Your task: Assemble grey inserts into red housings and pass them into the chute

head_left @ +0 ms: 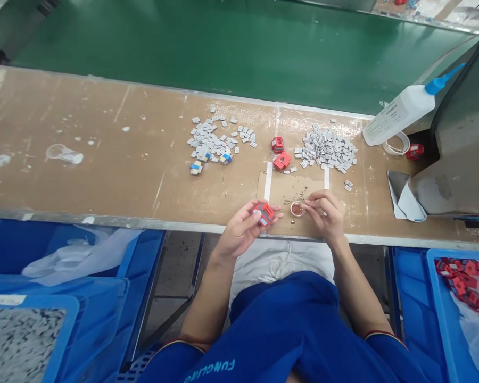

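Note:
My left hand (242,229) is closed round a small red plastic part (264,213) with a grey piece in it, held just above the near edge of the brown workbench (104,159). My right hand (325,215) is pinched, its fingertips at a small round dish (297,208) of brownish stuff on the bench. Whether the fingers hold anything is too small to see. Two more red parts (280,153) lie just beyond my hands. A pile of small grey pieces (328,149) lies to their right and another pile (213,141) to their left.
A white squeeze bottle with a blue nozzle (403,111) leans at the right by a tape roll (397,143) and a grey machine (463,143). Blue bins stand under the bench: red parts (465,282) at right, grey pieces (19,340) at left. A green belt (223,48) runs behind.

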Demonstrator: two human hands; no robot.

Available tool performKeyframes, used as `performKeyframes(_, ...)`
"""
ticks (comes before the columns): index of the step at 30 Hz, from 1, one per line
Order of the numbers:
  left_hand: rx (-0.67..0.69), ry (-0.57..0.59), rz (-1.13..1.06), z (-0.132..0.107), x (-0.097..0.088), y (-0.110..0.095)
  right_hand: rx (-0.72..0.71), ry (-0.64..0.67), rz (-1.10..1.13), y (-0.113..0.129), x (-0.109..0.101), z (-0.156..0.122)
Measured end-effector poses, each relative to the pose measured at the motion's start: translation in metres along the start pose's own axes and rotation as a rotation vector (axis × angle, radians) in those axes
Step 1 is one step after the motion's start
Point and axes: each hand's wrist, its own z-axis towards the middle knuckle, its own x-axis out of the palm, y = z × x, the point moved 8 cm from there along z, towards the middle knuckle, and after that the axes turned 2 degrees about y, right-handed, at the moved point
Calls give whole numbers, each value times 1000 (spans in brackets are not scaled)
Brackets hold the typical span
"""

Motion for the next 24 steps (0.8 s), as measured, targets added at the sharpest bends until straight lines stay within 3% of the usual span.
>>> performKeyframes(5,93,63,115,1,0,4,20,-71,69,-5,-4,-14)
performKeyframes(11,253,56,234,9,-4,4,441,-269,299,-46,-6,-42)
performKeyframes(14,272,4,296,11,-7,5,506,-308,387,-46,-6,-47)
performKeyframes(18,309,-51,427,8,-8,6,388,-314,415,-17,-13,-40)
performKeyframes(24,300,-89,562,7,-7,7,105,-156,327,33,-1,-21)
